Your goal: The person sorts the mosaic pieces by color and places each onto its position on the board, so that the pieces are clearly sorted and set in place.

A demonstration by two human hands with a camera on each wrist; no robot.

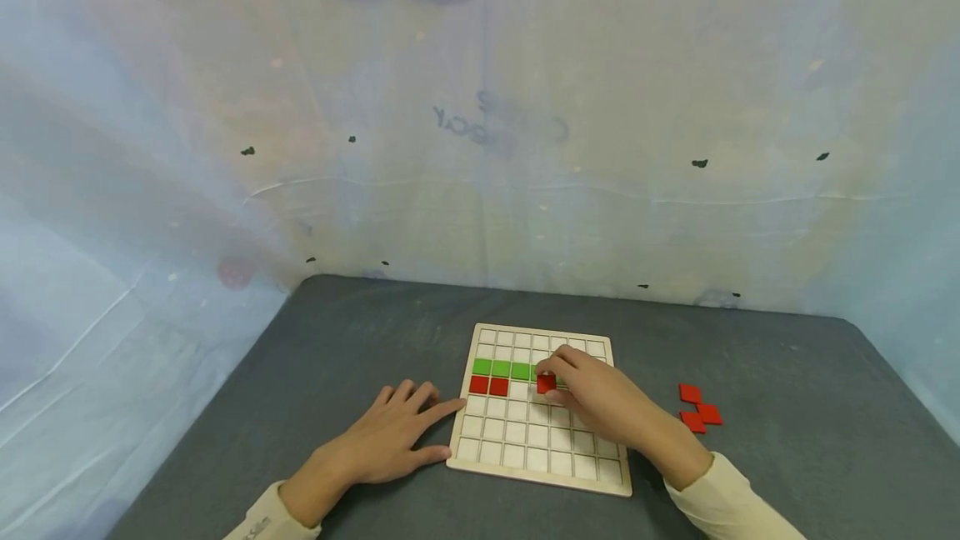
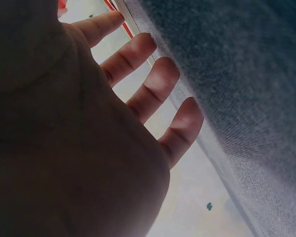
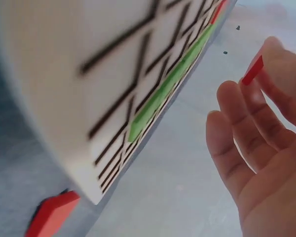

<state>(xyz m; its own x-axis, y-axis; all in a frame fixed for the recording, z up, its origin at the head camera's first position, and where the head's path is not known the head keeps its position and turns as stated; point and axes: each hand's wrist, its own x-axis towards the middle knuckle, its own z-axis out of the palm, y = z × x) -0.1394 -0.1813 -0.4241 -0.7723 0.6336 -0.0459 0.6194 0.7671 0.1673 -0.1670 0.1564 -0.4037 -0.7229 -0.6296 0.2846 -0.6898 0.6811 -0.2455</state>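
A pale wooden board (image 1: pixel 540 480) with a square grid lies on the table. Green tiles (image 1: pixel 501 368) fill part of one row, partly covered by my right hand (image 1: pixel 600 398). In the row just below them, two red tiles (image 1: pixel 478 385) sit side by side at the left end. Between thumb and fingertips, my right hand pinches another red tile (image 3: pixel 253 70), which overlaps the cells right of those two in the head view. My left hand (image 1: pixel 390 438) rests with fingers spread on the table, its index fingertip and thumb at the board's left edge.
Three loose red tiles (image 1: pixel 691 392) lie on the dark grey table cloth (image 1: pixel 360 332) to the right of the board, close to my right forearm. Behind the table hangs a pale patterned curtain (image 1: pixel 525 215), which also runs along both sides.
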